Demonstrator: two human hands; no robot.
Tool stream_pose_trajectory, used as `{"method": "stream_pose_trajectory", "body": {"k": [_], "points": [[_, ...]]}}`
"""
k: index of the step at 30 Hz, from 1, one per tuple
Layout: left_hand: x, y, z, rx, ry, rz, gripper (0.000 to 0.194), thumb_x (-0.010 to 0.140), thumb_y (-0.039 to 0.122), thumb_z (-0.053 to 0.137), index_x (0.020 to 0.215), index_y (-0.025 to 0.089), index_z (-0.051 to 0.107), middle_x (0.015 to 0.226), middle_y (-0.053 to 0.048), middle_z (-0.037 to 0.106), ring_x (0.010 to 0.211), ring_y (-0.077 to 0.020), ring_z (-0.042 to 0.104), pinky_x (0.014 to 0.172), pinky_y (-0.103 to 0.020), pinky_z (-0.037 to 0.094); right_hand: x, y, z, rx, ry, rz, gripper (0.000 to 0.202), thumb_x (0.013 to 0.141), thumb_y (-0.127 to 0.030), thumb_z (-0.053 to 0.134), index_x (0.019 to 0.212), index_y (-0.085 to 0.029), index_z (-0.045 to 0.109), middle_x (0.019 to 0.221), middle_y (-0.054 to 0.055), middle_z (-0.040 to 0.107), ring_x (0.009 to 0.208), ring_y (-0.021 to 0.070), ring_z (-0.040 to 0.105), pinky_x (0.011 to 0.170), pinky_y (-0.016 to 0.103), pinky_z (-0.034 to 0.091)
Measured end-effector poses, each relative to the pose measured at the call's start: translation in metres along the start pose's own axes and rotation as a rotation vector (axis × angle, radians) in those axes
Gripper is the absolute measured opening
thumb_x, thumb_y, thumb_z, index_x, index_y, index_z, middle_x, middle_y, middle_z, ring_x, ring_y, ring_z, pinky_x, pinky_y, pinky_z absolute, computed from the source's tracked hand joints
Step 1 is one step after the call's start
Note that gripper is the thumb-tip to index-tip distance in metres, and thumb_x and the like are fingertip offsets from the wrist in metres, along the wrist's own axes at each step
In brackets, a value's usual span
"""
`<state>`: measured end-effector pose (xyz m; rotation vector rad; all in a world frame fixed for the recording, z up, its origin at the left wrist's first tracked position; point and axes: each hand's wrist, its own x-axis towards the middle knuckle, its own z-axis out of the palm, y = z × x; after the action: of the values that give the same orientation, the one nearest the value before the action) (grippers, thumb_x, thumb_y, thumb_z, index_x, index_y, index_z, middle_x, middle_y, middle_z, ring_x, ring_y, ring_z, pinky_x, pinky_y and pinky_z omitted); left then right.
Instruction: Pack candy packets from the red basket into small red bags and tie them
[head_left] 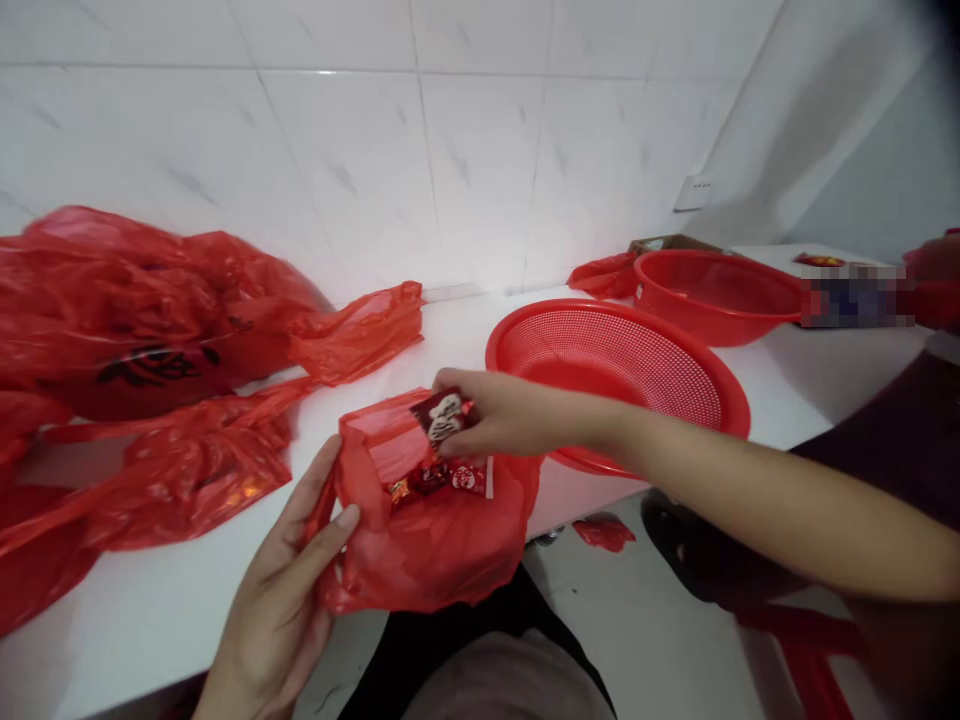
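Foreground: my left hand (277, 590) pinches the left rim of an open, translucent red plastic bag (442, 560), thumb on the near side, the other fingers mostly behind the film. The bag is at the tabletop's front edge, above the lap; how much of its weight rests there I cannot tell. I judge it light, limp and slippery, apt to stretch or tear; I would hold it by the gathered rim. At its mouth, my right hand (487, 410) pinches a small dark maroon packet with pale lettering (446, 415) between thumb and curled fingers. It looks light, its wrapper smooth, best taken by an edge or corner. Below, inside, lie further small shiny packets (471, 478), red, dark and orange.

Middle distance: a smooth white tabletop (450, 340). To the left, a heap of crumpled red plastic bags (172, 320); to the right, partly behind my forearm, a round red perforated plastic basket (637, 350).

Background: a solid red plastic basin (690, 322) beyond the basket, then a grey-veined white tiled wall (337, 170) with a white socket plate (695, 192).
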<state>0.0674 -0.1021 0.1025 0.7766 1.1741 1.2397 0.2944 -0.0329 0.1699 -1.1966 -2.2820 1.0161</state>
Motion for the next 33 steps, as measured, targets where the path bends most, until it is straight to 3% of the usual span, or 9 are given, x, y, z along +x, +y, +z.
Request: {"method": "stream_pose_trajectory", "body": {"k": [4, 8, 11, 15, 21, 24, 28, 31, 33], "points": [[-0.006, 0.003, -0.002, -0.001, 0.028, 0.090, 0.082, 0.068, 0.026, 0.079, 0.138, 0.048, 0.043, 0.150, 0.008, 0.044, 0.133, -0.0250, 0.046, 0.086, -0.020, 0.056, 0.019, 0.003, 0.024, -0.303, 0.194, -0.093, 0.040, 0.087, -0.030, 0.055, 0.126, -0.032, 0.049, 0.124, 0.004, 0.059, 0.092, 0.0176, 0.064, 0.081, 0.031, 0.051], [-0.015, 0.000, -0.020, 0.054, 0.048, 0.175, 0.089, 0.071, 0.027, 0.078, 0.143, 0.050, 0.032, 0.151, 0.006, 0.041, 0.142, -0.0206, 0.031, 0.096, -0.020, 0.049, 0.003, 0.007, -0.001, -0.533, 0.313, -0.110, 0.033, 0.087, -0.036, 0.058, 0.119, -0.026, 0.055, 0.127, 0.008, 0.054, 0.105, 0.0240, 0.058, 0.088, 0.038, 0.049], [-0.021, -0.010, -0.038, 0.074, 0.078, 0.150, 0.087, 0.074, 0.032, 0.076, 0.145, 0.048, 0.029, 0.150, 0.003, 0.043, 0.140, -0.0214, 0.034, 0.099, -0.024, 0.047, -0.023, 0.017, -0.016, -0.612, 0.308, 0.079, 0.046, 0.082, -0.049, 0.064, 0.121, -0.026, 0.054, 0.122, 0.011, 0.057, 0.108, 0.0318, 0.056, 0.087, 0.045, 0.047], [-0.025, -0.024, -0.058, -0.027, 0.084, 0.069, 0.063, 0.077, 0.039, 0.072, 0.136, 0.035, 0.048, 0.135, -0.004, 0.058, 0.123, -0.0243, 0.054, 0.092, -0.029, 0.052, -0.048, 0.034, -0.014, -0.450, 0.221, 0.271, 0.051, 0.078, -0.057, 0.064, 0.121, -0.030, 0.054, 0.105, 0.009, 0.064, 0.092, 0.0301, 0.062, 0.074, 0.042, 0.048], [-0.020, -0.020, -0.063, -0.051, -0.067, 0.055, 0.019, 0.077, 0.036, 0.073, 0.087, 0.020, 0.072, 0.095, -0.004, 0.070, 0.092, -0.0182, 0.064, 0.082, -0.027, 0.054, -0.043, 0.029, -0.008, -0.153, 0.245, 0.155, 0.020, 0.084, -0.046, 0.056, 0.087, -0.026, 0.059, 0.081, 0.003, 0.063, 0.073, 0.0175, 0.059, 0.065, 0.032, 0.048], [-0.019, 0.006, -0.056, -0.056, -0.077, 0.112, 0.019, 0.075, 0.037, 0.075, 0.076, 0.019, 0.070, 0.082, -0.001, 0.068, 0.081, -0.0149, 0.062, 0.076, -0.025, 0.054, -0.038, 0.012, -0.020, -0.029, 0.327, 0.084, 0.025, 0.084, -0.046, 0.058, 0.077, -0.023, 0.058, 0.073, 0.002, 0.061, 0.066, 0.0145, 0.055, 0.060, 0.029, 0.045], [-0.020, 0.043, -0.042, -0.046, -0.114, 0.310, 0.020, 0.081, 0.042, 0.067, 0.082, 0.022, 0.066, 0.093, 0.000, 0.065, 0.089, -0.0174, 0.058, 0.080, -0.029, 0.052, -0.034, -0.014, -0.033, 0.105, 0.537, -0.006, 0.026, 0.081, -0.046, 0.063, 0.081, -0.020, 0.061, 0.070, 0.001, 0.061, 0.064, 0.0123, 0.055, 0.058, 0.026, 0.043], [-0.018, 0.038, -0.040, 0.272, 0.042, 0.534, 0.028, 0.077, 0.042, 0.072, 0.096, 0.024, 0.062, 0.103, -0.001, 0.059, 0.097, -0.0190, 0.054, 0.085, -0.030, 0.046, -0.032, -0.024, -0.029, 0.103, 0.508, -0.018, 0.026, 0.081, -0.044, 0.065, 0.081, -0.018, 0.063, 0.070, 0.002, 0.062, 0.064, 0.0118, 0.055, 0.058, 0.026, 0.043], [-0.014, 0.019, -0.046, 0.502, 0.190, 0.589, 0.050, 0.069, 0.039, 0.078, 0.113, 0.026, 0.058, 0.112, -0.003, 0.055, 0.100, -0.0203, 0.053, 0.083, -0.030, 0.045, -0.032, -0.026, -0.024, 0.093, 0.479, -0.021, 0.027, 0.081, -0.045, 0.064, 0.083, -0.018, 0.065, 0.071, 0.002, 0.063, 0.065, 0.0121, 0.056, 0.058, 0.026, 0.044]]}}
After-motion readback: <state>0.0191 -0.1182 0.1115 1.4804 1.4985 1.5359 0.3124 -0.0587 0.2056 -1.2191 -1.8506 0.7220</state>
